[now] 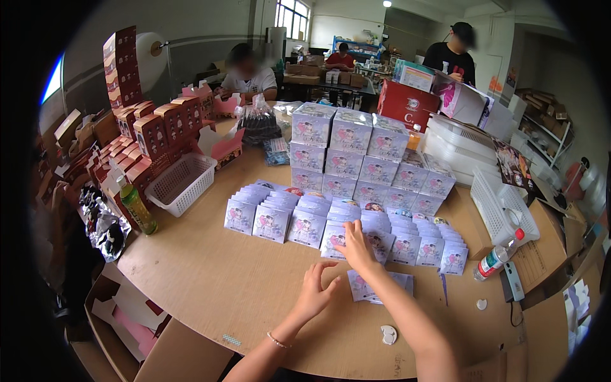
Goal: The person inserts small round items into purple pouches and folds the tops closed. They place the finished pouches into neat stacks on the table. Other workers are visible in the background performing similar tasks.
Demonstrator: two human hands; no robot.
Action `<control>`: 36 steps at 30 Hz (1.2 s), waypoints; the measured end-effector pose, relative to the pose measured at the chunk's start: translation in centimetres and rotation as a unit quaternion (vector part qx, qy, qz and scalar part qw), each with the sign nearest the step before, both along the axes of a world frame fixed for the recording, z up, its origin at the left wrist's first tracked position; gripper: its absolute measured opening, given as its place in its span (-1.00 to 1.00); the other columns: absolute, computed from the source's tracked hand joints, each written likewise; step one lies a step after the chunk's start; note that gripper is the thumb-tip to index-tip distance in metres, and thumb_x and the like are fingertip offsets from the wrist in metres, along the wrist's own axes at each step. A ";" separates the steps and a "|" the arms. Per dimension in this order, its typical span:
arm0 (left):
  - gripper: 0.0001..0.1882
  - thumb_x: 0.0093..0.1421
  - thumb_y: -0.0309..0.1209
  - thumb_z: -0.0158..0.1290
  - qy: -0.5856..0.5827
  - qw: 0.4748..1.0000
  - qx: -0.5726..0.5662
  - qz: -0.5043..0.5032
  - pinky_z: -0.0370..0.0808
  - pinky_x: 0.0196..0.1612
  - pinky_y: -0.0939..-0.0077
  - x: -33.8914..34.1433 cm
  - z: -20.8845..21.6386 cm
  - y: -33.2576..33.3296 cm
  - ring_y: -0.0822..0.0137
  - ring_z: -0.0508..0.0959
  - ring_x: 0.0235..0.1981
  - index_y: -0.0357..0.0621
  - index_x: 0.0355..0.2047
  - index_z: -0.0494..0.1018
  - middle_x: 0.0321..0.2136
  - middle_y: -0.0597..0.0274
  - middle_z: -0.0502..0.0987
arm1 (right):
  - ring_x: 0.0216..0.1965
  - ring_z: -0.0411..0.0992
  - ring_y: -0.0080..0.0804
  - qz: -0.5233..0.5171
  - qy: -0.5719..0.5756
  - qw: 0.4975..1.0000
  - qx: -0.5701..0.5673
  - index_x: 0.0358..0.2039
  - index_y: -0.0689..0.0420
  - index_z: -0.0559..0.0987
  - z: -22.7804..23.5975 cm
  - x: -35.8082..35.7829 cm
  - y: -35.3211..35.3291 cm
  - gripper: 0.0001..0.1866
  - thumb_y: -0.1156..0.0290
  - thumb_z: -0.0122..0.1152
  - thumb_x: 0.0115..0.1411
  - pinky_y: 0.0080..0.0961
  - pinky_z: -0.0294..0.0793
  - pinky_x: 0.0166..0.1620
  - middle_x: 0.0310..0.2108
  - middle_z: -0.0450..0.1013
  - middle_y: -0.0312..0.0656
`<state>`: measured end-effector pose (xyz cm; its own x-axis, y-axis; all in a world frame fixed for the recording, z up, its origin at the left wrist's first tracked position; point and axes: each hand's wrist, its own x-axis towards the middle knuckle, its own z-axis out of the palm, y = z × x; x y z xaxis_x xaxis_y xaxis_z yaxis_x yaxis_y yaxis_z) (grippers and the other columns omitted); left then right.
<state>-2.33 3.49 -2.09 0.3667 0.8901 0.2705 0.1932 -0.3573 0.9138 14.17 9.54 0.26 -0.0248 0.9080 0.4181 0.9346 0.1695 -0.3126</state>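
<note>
Rows of flat, square, pale-purple printed packets [269, 223] stand in leaning stacks across the middle of the table. My right hand [358, 249] reaches into the front of a middle stack, its thumb and fingers on a purple packet [332, 240]. How firmly it grips is partly hidden by the hand itself. Lower and to the left, my left hand [312, 293] hovers over the tabletop with curved fingers apart and nothing in it. Several loose packets [361, 286] of the same kind lie flat under my right forearm.
Behind the packets rises a block of purple printed boxes [347, 134]. A white basket [182, 184], green bottle [137, 207] and red boxes [153, 135] stand left. Right are a red-capped bottle [498, 256], power strip [512, 281] and white basket [503, 207]. Other people work beyond.
</note>
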 end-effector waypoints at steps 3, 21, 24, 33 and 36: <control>-0.60 0.14 -0.36 0.09 0.035 0.998 0.053 -0.001 0.22 0.12 0.30 0.3 0.2 -0.5 0.11 0.29 0.06 -0.12 -0.01 0.33 -0.02 0.11 0.35 | -0.29 0.44 0.13 -0.010 0.047 0.999 0.013 -0.15 0.30 0.26 -0.2 -0.1 0.3 -0.49 0.35 0.33 0.01 -0.18 0.51 -0.30 -0.17 0.21 0.11; -0.50 0.11 -0.32 0.12 0.164 0.970 0.181 0.004 0.21 0.17 0.14 0.9 -1.6 -0.5 -0.05 0.24 0.14 -0.17 0.04 0.30 0.10 -0.02 0.27 | -0.44 0.50 -0.04 -0.062 -0.035 0.996 0.052 -0.07 0.20 0.33 2.5 3.7 -0.9 -0.45 0.36 0.37 -0.05 -0.27 0.57 -0.40 -0.10 0.21 0.00; -0.49 0.12 -0.30 0.11 0.185 0.961 0.205 0.002 0.19 0.19 0.13 1.1 -1.9 -0.5 -0.09 0.21 0.18 -0.19 0.06 0.29 0.14 -0.07 0.24 | -0.34 0.50 -0.02 -0.076 -0.138 0.987 -0.034 -0.08 0.24 0.29 2.9 6.2 -2.1 -0.35 0.34 0.43 -0.14 -0.28 0.57 -0.35 -0.12 0.23 0.02; -0.50 0.14 -0.29 0.09 0.192 0.958 0.214 0.000 0.17 0.20 0.13 1.3 -2.2 -0.4 -0.10 0.20 0.19 -0.19 0.07 0.29 0.15 -0.09 0.23 | -0.16 0.42 -0.03 -0.049 -0.225 0.972 -0.051 -0.05 0.26 0.27 1.1 7.0 -2.6 -0.23 0.36 0.50 -0.26 -0.29 0.56 -0.23 -0.12 0.21 0.02; -0.50 0.15 -0.28 0.09 0.200 0.956 0.216 0.005 0.17 0.20 0.13 1.2 -2.2 -0.3 -0.09 0.19 0.20 -0.19 0.07 0.29 0.15 -0.09 0.23 | -0.13 0.39 -0.06 -0.044 -0.231 0.971 -0.039 -0.02 0.25 0.26 1.1 6.9 -2.3 -0.21 0.38 0.49 -0.25 -0.32 0.55 -0.20 -0.12 0.21 0.01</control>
